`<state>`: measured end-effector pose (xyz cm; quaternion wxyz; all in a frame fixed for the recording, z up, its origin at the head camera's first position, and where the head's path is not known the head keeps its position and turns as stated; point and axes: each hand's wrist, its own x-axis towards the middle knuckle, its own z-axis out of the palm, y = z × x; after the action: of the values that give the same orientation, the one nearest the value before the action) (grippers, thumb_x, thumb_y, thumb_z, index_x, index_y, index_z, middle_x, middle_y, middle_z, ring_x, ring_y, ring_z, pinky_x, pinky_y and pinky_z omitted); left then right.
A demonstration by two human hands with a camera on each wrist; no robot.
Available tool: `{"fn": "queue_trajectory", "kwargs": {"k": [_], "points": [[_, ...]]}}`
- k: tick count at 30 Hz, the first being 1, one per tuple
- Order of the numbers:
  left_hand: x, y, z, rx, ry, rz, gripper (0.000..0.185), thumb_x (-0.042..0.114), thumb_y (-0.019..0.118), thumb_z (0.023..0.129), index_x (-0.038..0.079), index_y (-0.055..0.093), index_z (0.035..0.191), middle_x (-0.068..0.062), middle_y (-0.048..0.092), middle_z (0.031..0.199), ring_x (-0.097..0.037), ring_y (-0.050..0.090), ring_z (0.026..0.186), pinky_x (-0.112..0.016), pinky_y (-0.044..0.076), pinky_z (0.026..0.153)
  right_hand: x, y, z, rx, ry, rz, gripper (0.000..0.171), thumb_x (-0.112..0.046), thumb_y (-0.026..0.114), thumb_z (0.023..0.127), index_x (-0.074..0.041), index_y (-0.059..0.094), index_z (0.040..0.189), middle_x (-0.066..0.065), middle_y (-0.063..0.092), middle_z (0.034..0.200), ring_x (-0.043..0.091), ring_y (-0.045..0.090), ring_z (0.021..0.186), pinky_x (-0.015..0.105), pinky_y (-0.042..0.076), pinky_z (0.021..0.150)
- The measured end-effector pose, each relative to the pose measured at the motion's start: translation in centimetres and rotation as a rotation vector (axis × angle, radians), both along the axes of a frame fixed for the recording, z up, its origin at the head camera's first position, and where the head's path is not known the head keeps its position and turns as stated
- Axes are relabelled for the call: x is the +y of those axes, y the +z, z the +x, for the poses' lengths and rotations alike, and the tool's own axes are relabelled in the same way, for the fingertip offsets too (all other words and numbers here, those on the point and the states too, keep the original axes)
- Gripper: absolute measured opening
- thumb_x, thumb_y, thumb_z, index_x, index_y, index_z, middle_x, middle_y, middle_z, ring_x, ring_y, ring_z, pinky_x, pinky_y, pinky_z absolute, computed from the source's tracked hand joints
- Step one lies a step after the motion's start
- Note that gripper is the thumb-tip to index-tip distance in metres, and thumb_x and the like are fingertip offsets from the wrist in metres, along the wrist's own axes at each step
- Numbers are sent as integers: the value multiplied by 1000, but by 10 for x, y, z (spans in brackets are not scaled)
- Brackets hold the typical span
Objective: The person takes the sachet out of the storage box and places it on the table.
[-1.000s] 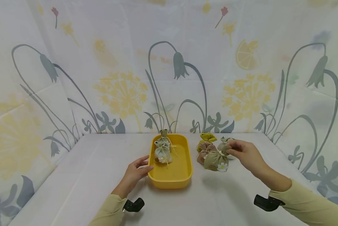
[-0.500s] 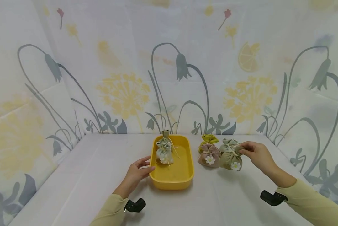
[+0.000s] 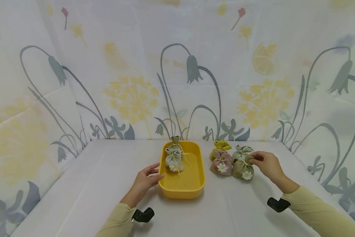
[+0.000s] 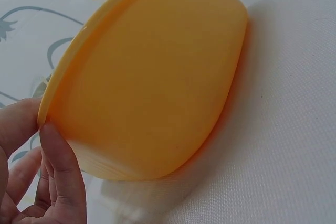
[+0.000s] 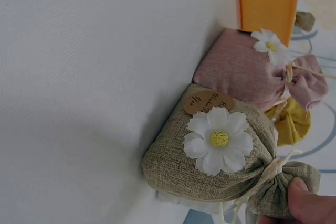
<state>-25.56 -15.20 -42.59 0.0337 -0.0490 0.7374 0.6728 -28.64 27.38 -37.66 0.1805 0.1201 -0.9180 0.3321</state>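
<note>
My left hand [image 3: 145, 181] pinches the left rim of a yellow plastic tray [image 3: 181, 195], thumb on one side of the wall and fingers on the other, as the left wrist view shows. Inside the tray, along its left side, stand a pale green drawstring pouch [image 3: 173, 160] and an olive one [image 3: 175, 140] behind it. My right hand [image 3: 267, 164] pinches the gathered top of an olive-brown drawstring pouch [image 5: 210, 156] with a white flower. This pouch stands on the table beside a pink pouch [image 3: 222, 164], in front of a pale grey-green pouch [image 3: 242, 149].
Behind the pink pouch is a yellow-green pouch [image 3: 222, 144], mostly hidden. A white cloth covers the table [image 3: 106, 171]. A flower-printed curtain [image 3: 177, 82] rises at the table's back edge. A black camera is strapped to each wrist.
The olive-brown pouch was in the air before the pink pouch. My right hand has moved it right and lowered it onto the table. My left hand stays at the tray rim.
</note>
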Motion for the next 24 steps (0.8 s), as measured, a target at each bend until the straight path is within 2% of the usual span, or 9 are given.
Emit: {"fn": "queue_trajectory", "kwargs": {"k": [4, 8, 10, 16, 24], "points": [[1, 2, 0, 7, 3, 5, 57, 14, 72, 82, 5, 50, 134, -19, 51, 119, -19, 60, 89, -33, 53, 81, 5, 3, 2, -22, -21, -24, 27, -11, 68, 85, 5, 66, 106, 18, 67, 93, 34, 63, 85, 39, 52, 68], [2, 3, 2, 16, -4, 16, 58, 13, 72, 82, 3, 48, 134, -21, 49, 120, -19, 59, 88, -34, 53, 81, 10, 5, 7, -69, -42, -69, 34, -17, 66, 87, 7, 63, 112, 21, 65, 101, 35, 61, 90, 35, 52, 68], [3, 3, 2, 15, -5, 16, 58, 12, 71, 83, 2, 47, 135, -21, 49, 120, -18, 59, 88, -34, 53, 81, 13, 5, 11, -93, -52, -85, 37, -19, 65, 88, 7, 61, 114, 21, 64, 103, 29, 62, 89, 30, 51, 67], [4, 3, 3, 4, -6, 17, 58, 11, 70, 84, 2, 46, 135, -21, 48, 120, -17, 59, 87, -35, 53, 81, 15, 7, 27, -137, -66, -132, 40, -23, 65, 89, 5, 60, 117, 20, 63, 106, -1, 56, 81, 20, 49, 66], [5, 5, 5, 6, 7, 15, 56, 11, 70, 83, 2, 48, 134, -21, 49, 119, -18, 60, 86, -34, 53, 81, 9, 8, 42, -203, -46, -173, 41, -25, 64, 89, 3, 60, 119, 16, 63, 108, -6, 55, 82, 19, 49, 71]]}}
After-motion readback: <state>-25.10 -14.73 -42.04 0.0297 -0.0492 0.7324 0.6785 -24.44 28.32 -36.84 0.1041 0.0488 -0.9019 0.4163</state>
